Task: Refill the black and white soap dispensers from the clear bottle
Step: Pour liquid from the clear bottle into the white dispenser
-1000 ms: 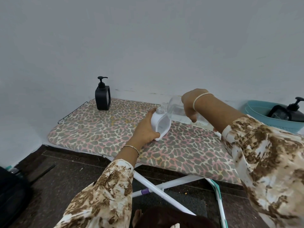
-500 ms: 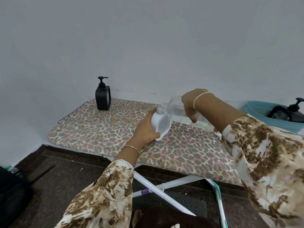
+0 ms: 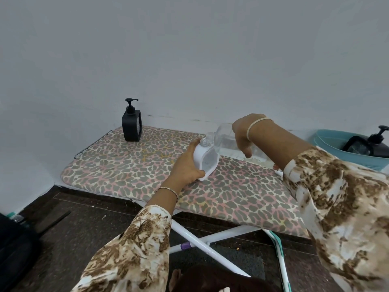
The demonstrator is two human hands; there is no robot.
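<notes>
Clear plastic bottle (image 3: 225, 141), centre-right of frame, long axis near horizontal, neck pointing left at the open mouth of the white squarish soap dispenser (image 3: 207, 163) resting on the leopard-print ironing board (image 3: 126, 165); right hand (image 3: 244, 133) grasps the bottle, hiding its base; left hand (image 3: 186, 168) has its fingers curled round the dispenser.

Two black dispensers (image 3: 131, 127) (image 3: 379, 144) — one white dispenser (image 3: 207, 163), one clear bottle (image 3: 225, 140), one teal basin (image 3: 328, 142).

No readable text (labels neither).

Matt black dispenser (image 3: 131, 127) (plastic), printed-cloth ironing board (image 3: 147, 171).
</notes>
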